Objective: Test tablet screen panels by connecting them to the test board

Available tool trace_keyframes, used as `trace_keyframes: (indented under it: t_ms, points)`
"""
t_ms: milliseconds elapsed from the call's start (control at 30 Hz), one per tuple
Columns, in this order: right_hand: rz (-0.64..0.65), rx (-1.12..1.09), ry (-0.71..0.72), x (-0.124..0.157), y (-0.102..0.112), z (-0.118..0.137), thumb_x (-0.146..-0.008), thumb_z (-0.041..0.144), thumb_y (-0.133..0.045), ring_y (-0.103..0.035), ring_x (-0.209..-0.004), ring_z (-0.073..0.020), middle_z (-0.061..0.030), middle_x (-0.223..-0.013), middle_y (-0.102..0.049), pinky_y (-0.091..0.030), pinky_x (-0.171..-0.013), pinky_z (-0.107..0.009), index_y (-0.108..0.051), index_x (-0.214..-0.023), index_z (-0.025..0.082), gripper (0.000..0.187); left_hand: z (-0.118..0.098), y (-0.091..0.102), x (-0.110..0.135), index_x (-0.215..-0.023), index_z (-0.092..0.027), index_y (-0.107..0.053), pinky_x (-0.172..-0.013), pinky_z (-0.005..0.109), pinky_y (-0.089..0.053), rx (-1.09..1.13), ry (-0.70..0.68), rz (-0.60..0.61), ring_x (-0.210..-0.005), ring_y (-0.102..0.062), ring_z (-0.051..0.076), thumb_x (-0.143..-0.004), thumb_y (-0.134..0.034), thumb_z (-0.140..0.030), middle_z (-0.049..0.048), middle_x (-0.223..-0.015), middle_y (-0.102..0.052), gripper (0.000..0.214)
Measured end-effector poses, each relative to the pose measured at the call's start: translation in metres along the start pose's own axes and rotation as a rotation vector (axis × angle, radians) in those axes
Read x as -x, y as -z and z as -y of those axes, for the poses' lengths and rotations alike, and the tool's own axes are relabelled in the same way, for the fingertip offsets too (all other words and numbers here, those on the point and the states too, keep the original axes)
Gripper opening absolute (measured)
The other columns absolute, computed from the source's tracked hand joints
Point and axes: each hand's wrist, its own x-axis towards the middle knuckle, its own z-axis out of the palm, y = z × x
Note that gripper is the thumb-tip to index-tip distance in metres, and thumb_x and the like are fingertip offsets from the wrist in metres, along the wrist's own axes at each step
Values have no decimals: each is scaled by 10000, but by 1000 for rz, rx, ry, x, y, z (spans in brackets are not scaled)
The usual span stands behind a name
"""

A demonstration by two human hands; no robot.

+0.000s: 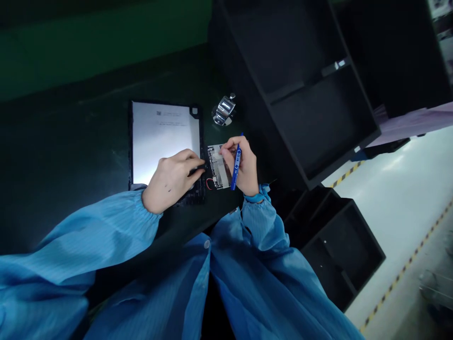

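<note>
A tablet back cover (161, 137) with a pale inner panel lies flat on the dark green bench. My left hand (172, 178) rests on its lower right corner, fingers curled and pressed on the dark edge next to a small circuit board (217, 167). My right hand (240, 163) is closed round a blue pen (236, 166), with its fingertips touching the top of the board. A thin red wire loops out at the board's lower left.
A shiny metal tally counter (223, 111) sits behind the board. Black open shelving (304, 89) stands to the right, with black bins (336, 245) lower down beside the bench. Pale floor with striped yellow-black tape (406, 264) lies at the right.
</note>
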Motion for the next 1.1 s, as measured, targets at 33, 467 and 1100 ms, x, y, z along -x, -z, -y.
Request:
trace_keyframes:
  t_ms: [33, 467, 1100]
  points:
    - [5, 14, -3, 0, 0, 1, -965, 349, -534, -603, -790, -132, 11, -864, -598, -477, -747, -279, -498, -950, 233, 122, -1, 0, 0, -998, -194, -752, -642, 305, -548, -1, 11, 0, -722, -696, 178, -929, -577, -248, 51, -1009, -742, 196]
    - [38, 58, -15, 0, 2, 5, -969, 329, -524, -601, -780, -120, 16, -883, -613, -487, -761, -264, -501, -952, 237, 96, -6, 0, 3, -956, -188, -746, -638, 295, -557, 46, 46, -33, -701, -681, 165, -908, -579, -239, 48, -986, -743, 181]
    - [235, 127, 43, -5, 12, 3, -802, 168, -657, -585, -812, -131, 27, -885, -592, -472, -775, -268, -544, -1027, 229, 259, -3, -4, 1, -972, -195, -743, -634, 298, -543, 16, -34, -24, -715, -684, 167, -936, -553, -224, 52, -1008, -726, 196]
